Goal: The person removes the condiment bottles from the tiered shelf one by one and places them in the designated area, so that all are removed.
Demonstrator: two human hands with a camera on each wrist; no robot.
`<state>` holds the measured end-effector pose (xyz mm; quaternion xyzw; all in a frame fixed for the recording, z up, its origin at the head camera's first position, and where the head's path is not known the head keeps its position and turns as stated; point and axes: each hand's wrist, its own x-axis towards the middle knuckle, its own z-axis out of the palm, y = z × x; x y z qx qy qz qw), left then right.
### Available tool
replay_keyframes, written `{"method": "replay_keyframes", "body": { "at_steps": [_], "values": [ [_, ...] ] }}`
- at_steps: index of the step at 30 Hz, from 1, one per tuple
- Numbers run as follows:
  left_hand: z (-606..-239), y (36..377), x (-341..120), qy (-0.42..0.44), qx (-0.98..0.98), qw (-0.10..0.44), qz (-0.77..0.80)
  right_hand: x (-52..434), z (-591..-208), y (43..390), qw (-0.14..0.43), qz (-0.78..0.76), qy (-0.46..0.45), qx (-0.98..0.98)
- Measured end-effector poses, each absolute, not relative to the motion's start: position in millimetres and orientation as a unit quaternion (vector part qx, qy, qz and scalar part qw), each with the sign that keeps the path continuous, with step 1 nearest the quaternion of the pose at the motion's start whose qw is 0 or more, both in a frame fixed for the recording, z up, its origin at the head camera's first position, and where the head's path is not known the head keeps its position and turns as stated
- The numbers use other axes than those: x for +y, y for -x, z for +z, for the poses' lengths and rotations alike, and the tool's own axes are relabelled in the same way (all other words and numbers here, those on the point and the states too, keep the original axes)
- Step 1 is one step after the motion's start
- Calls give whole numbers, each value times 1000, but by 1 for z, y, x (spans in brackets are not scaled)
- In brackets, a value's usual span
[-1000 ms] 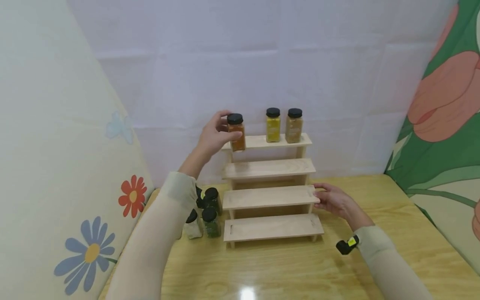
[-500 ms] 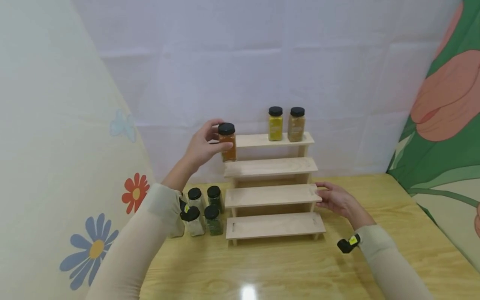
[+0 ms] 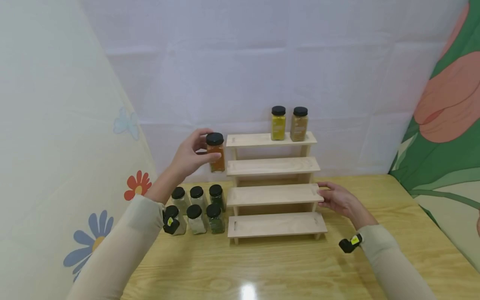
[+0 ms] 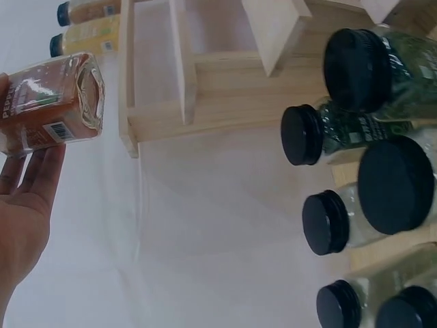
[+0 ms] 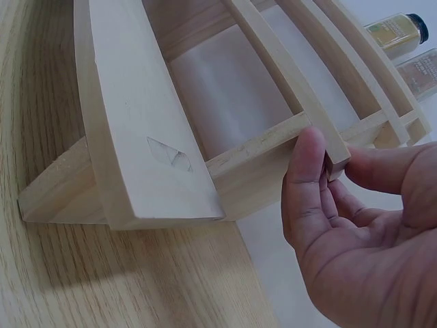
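Six black-capped jars stand on table left of wooden rack, yellow jar and tan jar on top shelf; left hand grips orange-red jar upright, midair beside rack; right hand pinches second-lowest shelf's right end

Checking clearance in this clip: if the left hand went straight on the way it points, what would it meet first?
Probably the top shelf, at its left end, touched by the orange jar the left hand holds; depth is unclear, so it might miss.
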<state>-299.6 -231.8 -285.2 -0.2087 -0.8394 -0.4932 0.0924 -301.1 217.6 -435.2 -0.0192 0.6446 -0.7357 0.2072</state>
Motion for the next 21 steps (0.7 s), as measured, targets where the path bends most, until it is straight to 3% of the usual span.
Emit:
{"method": "replay_keyframes", "body": {
  "at_steps": [21],
  "values": [
    [-308, 264, -255, 206, -849, 60, -483, 218, -432, 301, 215, -727, 18, 652]
  ]
}}
